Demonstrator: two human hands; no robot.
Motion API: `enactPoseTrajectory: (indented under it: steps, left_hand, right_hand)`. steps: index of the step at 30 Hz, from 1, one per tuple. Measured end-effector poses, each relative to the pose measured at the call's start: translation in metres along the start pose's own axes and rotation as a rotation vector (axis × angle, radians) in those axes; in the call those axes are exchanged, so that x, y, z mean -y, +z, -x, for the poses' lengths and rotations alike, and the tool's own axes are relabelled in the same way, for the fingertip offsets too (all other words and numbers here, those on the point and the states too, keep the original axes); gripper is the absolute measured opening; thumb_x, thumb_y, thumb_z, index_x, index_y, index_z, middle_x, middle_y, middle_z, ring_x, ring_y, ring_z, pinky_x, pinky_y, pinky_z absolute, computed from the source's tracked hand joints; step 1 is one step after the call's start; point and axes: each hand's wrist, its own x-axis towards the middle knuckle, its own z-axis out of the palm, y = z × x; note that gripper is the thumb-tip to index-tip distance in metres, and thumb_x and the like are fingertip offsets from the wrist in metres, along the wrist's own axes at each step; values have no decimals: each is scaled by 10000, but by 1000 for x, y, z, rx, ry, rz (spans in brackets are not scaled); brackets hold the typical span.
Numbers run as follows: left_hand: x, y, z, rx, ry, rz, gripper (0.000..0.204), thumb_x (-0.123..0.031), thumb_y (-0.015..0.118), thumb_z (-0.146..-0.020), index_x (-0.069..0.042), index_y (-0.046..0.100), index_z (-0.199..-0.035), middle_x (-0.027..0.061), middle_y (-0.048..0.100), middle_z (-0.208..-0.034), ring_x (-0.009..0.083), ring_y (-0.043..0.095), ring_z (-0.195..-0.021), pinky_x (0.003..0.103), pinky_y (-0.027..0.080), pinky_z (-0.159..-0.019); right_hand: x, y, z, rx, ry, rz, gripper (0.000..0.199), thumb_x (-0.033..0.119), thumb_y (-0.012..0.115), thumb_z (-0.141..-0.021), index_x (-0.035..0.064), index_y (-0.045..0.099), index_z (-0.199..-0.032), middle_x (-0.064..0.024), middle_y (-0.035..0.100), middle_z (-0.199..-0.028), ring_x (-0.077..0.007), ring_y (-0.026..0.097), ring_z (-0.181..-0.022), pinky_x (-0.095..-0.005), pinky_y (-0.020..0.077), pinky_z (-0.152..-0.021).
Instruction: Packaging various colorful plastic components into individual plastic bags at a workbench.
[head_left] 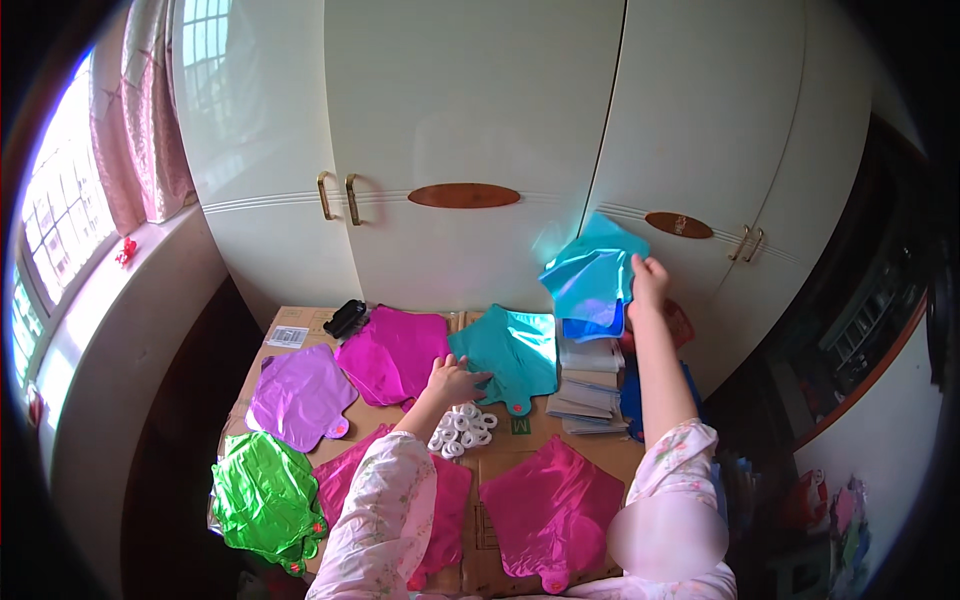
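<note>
My right hand [649, 284] is raised at the far right and pinches the edge of a flat teal foil balloon [592, 270], which hangs over a blue foil piece [596, 325]. My left hand [456, 380] reaches over the middle of the cardboard with fingers stretched out. It is at the left edge of another flat teal foil balloon [515, 350], beside a magenta one [398, 350]; whether it touches them I cannot tell. Just below it lies a heap of small white rings or rolls [462, 432].
Flat foil balloons lie around: lilac [300, 398], green [265, 495], dark pink [550, 510]. A stack of pale flat packets [585, 400] stands on the right of the cardboard [290, 325]. A black object [346, 319] sits at the back left. White cupboards [460, 100] rise behind.
</note>
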Motion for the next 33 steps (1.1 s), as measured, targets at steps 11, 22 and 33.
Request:
enactPoseTrajectory:
  steps: [11,22,33]
  left_hand:
    - [49,-13,37,-210,-186,93,576,-534,586,-812,-267,515,-1317,62,472,-1383,290,368,-1307,504,297,-1010]
    - [139,12,138,-147,-293,184,456,-386,612,-810,-224,575,-1235,33,533,-1300,233,434,-1270,530,373,-918]
    - [140,17,146,-323,-245,185,315,-315,605,-814,-172,656,-1090,29,644,-1055,249,559,-1057,470,431,-842]
  right_hand:
    - [54,123,101,565,-1167,554,38,73,541,-790,80,570,-814,-96,616,-814,-300,631,-766,-391,515,-633]
    - [-95,186,277,1365,-1293,545,69,140,577,-764,88,605,-728,-34,592,-778,-209,636,-725,-336,530,-649]
    - [-104,189,297,1244,-631,589,142,226,640,-788,111,716,-823,-62,675,-849,-267,658,-783,-390,528,-699]
